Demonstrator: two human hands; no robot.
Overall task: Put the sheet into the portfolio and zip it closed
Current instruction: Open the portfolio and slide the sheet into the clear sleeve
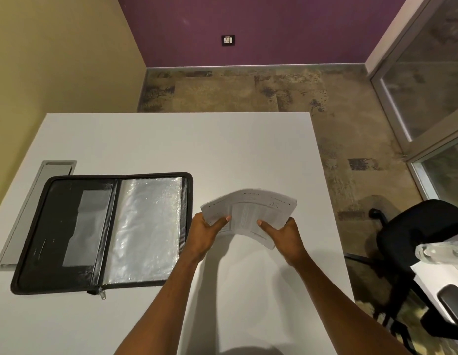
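Already bowed between the left hand (pixel 206 231) and right hand (pixel 287 235) pinching its edges, the sheet (pixel 251 211) could crease entering the open portfolio (pixel 102 231).

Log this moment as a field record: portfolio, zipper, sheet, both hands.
portfolio: black, lying open flat on the white table, clear sleeve on its right half
zipper pull: at the near edge, by the spine; unzipped
sheet: printed, bowed upward, held up, right of the portfolio
left hand: grips the sheet's left edge
right hand: grips the sheet's right edge
task stage: sheet not yet inside
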